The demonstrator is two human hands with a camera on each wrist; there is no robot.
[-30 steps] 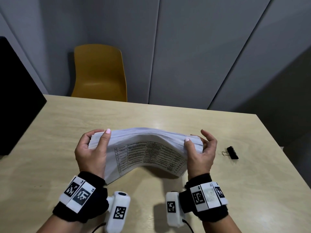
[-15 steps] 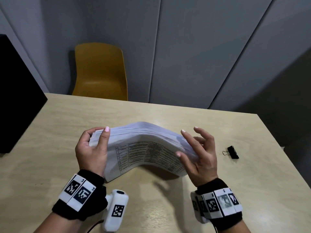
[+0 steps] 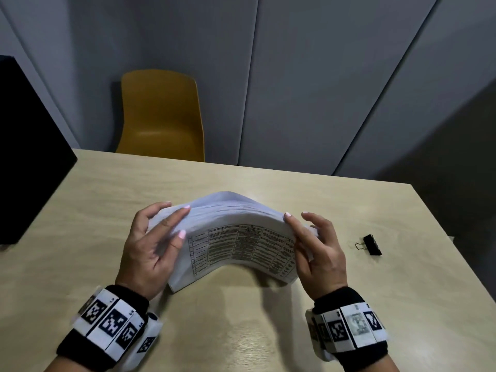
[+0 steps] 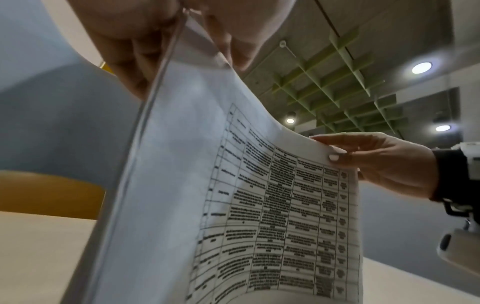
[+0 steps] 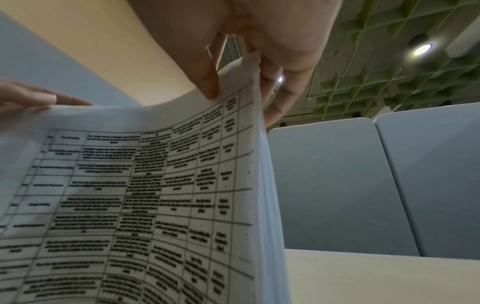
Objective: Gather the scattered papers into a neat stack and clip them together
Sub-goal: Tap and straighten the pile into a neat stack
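While bowed, papers [image 3: 236, 237] stand between hands.

the head view looks forward and down from above onto both hands, the left hand [image 3: 150, 245] and right hand [image 3: 319, 253] at the ends of a bowed stack of white printed papers [image 3: 236, 237] over a pale wooden table [image 3: 241, 342]. the left wrist view sits very close under its hand, facing up and rightward along the printed sheet to the right hand [image 4: 384, 162] and a grey ceiling with green slats [image 4: 335, 88]. the right wrist view mirrors it, facing leftward to the left hand's fingertips [image 5: 39, 98]; both share the printed table on the sheet.
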